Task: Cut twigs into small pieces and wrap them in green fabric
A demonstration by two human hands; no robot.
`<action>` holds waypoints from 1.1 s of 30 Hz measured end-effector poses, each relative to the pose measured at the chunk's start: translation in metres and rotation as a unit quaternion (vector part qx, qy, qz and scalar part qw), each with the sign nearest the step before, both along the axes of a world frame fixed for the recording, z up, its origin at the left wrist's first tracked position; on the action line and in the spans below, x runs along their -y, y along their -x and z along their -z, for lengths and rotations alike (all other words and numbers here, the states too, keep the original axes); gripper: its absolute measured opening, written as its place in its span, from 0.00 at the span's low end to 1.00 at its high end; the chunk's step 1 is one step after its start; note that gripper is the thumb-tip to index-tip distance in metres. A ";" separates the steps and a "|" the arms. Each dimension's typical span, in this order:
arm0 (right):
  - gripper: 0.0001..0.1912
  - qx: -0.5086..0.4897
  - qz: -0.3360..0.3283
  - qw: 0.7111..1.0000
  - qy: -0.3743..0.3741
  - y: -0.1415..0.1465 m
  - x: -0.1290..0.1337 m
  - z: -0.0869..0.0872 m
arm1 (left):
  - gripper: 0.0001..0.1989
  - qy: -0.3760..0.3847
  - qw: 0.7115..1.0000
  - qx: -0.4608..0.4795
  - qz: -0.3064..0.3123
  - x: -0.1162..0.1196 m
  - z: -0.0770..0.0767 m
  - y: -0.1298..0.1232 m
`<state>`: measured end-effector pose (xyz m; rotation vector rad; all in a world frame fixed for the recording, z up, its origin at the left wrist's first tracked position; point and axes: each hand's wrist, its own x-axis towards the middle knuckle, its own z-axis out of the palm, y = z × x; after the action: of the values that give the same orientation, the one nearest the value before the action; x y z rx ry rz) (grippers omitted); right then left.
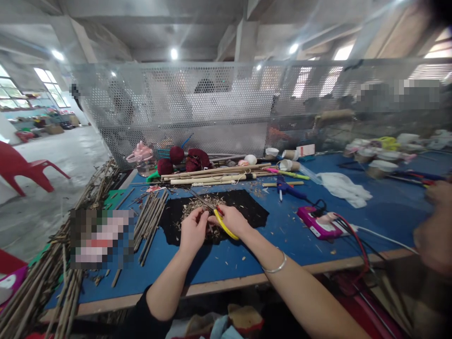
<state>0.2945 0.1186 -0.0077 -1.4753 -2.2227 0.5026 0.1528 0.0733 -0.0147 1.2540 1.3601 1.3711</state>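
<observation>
My right hand (231, 219) is closed on a pair of scissors with yellow handles (226, 227); their blades (202, 199) point up and to the left. Close beside it, my left hand (194, 228) has thumb and fingers pinched together. Whatever lies in that pinch is too small to make out. Both hands are over a black cloth (252, 207) heaped with small pale-brown chips (190, 207). Left of the cloth, a row of thin cut sticks (151, 223) lies on the blue table (226, 268).
Long twigs (38, 282) are piled along the left edge. Wooden rods (215, 177) and dark red yarn balls (176, 154) lie behind the cloth. To the right are a blue glue gun (289, 188), a magenta power strip (318, 223) and another person's blurred arm (436, 230).
</observation>
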 end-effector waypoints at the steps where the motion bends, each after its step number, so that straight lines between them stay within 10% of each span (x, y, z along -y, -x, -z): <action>1: 0.22 0.005 -0.001 1.000 0.002 0.000 0.000 -0.001 | 0.17 0.001 1.000 -0.002 -0.003 0.000 -0.001 0.001; 15: 0.25 0.015 -0.033 0.995 -0.091 -0.002 0.010 -0.017 | 0.16 0.011 1.000 -0.011 0.022 0.000 0.000 0.002; 33: 0.22 -0.005 -0.010 1.000 0.010 0.000 0.011 -0.008 | 0.12 -0.053 0.993 -0.101 -0.002 0.004 -0.007 0.004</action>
<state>0.2940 0.1081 0.0000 -1.4584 -2.2328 0.5384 0.1491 0.0688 -0.0079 1.4954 1.4419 1.3630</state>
